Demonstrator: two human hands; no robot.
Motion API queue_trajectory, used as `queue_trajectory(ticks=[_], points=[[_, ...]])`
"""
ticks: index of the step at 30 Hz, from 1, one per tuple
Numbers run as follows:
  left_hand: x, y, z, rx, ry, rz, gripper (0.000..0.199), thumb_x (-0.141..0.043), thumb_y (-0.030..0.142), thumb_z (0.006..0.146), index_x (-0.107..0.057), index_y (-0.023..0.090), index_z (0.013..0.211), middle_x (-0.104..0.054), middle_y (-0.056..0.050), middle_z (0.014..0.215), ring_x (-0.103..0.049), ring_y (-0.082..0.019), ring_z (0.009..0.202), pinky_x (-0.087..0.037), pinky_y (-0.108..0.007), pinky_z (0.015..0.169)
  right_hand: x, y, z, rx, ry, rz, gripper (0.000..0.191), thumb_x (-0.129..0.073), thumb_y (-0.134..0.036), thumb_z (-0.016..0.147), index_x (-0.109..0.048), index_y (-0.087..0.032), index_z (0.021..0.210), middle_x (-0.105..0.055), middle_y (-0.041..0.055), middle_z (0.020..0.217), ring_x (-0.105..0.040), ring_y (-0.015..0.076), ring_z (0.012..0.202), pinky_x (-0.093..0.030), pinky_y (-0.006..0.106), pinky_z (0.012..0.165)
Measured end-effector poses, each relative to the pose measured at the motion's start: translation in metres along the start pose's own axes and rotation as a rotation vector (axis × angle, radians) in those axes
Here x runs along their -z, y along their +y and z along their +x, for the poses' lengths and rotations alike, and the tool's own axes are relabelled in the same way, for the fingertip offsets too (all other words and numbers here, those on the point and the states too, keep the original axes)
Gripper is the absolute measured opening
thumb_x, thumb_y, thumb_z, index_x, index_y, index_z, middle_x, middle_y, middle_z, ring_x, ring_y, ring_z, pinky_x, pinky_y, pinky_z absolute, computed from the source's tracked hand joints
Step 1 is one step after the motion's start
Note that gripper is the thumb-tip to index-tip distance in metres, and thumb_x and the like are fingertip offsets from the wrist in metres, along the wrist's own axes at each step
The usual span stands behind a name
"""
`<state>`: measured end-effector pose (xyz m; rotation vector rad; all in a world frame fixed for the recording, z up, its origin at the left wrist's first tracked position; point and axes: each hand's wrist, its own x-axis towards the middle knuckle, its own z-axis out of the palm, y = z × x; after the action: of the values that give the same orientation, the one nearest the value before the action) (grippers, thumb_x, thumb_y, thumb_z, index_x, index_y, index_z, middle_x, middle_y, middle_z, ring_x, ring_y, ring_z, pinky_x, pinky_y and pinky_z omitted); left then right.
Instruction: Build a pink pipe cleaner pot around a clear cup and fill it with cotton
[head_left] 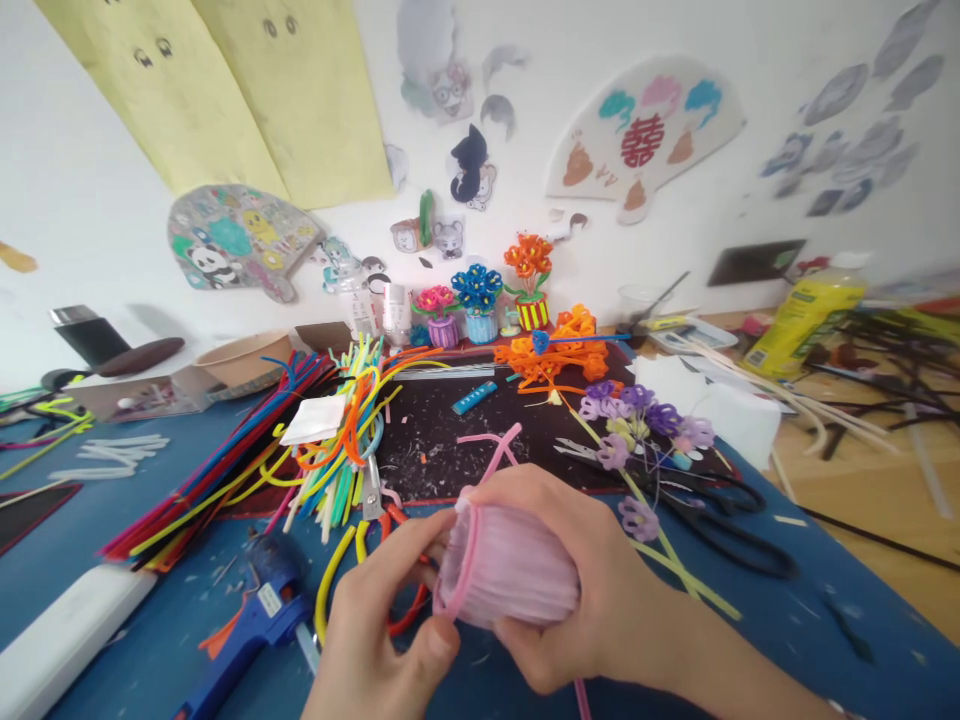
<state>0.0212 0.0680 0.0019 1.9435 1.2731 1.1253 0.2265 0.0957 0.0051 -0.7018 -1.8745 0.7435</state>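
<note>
A pink ribbed cup-shaped piece [517,568] lies on its side in the air above the blue mat, its open end turned left. My right hand [600,590] wraps round its body from the right. At the rim, my left hand [390,610] has its fingers and thumb on the pink strip that runs round the opening. Loose pink stem ends [504,450] stick up beyond the rim, and another pink end hangs below my right hand. Some of my left fingertips are hidden behind the rim.
A blue glue gun [274,610] and pliers [371,495] lie to the left, near bundled colourful stems [352,430]. Black scissors [720,510] and purple flowers [637,420] are at the right. Small potted flowers [480,300] stand by the wall.
</note>
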Motion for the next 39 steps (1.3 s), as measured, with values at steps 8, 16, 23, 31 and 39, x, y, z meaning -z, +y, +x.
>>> queue_trajectory(ticks=[8, 16, 23, 31, 39], points=[[0.005, 0.019, 0.003, -0.184, 0.092, 0.339, 0.054, -0.062, 0.060, 0.082, -0.064, 0.023, 0.121, -0.074, -0.009, 0.112, -0.072, -0.025, 0.094, -0.060, -0.028, 0.077, -0.002, 0.007, -0.004, 0.058, -0.024, 0.053, 0.085, -0.077, -0.008, 0.059, -0.045, -0.035, 0.133, -0.056, -0.0009, 0.130, -0.058, 0.0194, 0.116, -0.044, 0.027, 0.100], [-0.003, 0.009, 0.002, -0.268, 0.164, 0.654, 0.055, -0.060, 0.057, 0.085, -0.056, 0.020, 0.126, -0.070, -0.011, 0.116, -0.070, -0.025, 0.101, -0.060, -0.031, 0.082, 0.005, 0.012, -0.002, -0.129, -0.117, 0.072, 0.078, -0.081, -0.006, 0.066, -0.047, -0.039, 0.128, -0.058, -0.0056, 0.136, -0.055, 0.0165, 0.125, -0.041, 0.026, 0.105], [-0.021, -0.003, 0.001, -0.217, 0.187, 0.716, 0.048, -0.056, 0.055, 0.088, -0.055, 0.021, 0.122, -0.071, -0.010, 0.111, -0.071, -0.025, 0.097, -0.061, -0.033, 0.074, 0.005, 0.019, -0.003, -0.309, -0.202, 0.085, 0.060, -0.084, -0.029, 0.072, -0.051, -0.030, 0.122, -0.062, 0.0000, 0.127, -0.059, 0.0199, 0.118, -0.046, 0.031, 0.098], [-0.024, -0.005, 0.002, -0.137, 0.128, 0.561, 0.041, -0.061, 0.049, 0.088, -0.056, 0.023, 0.119, -0.072, -0.008, 0.110, -0.072, -0.023, 0.095, -0.060, -0.029, 0.076, 0.013, 0.020, 0.000, -0.474, -0.285, 0.130, 0.058, -0.079, -0.028, 0.077, -0.050, -0.029, 0.127, -0.059, 0.0042, 0.132, -0.057, 0.0238, 0.121, -0.043, 0.042, 0.104], [-0.024, -0.011, -0.001, -0.127, 0.134, 0.604, 0.047, -0.063, 0.048, 0.086, -0.056, 0.021, 0.124, -0.070, -0.009, 0.111, -0.071, -0.021, 0.095, -0.060, -0.028, 0.079, 0.016, 0.024, -0.001, -0.516, -0.219, 0.232, 0.057, -0.082, -0.034, 0.074, -0.057, -0.027, 0.125, -0.064, 0.0052, 0.127, -0.059, 0.0257, 0.119, -0.047, 0.041, 0.102]])
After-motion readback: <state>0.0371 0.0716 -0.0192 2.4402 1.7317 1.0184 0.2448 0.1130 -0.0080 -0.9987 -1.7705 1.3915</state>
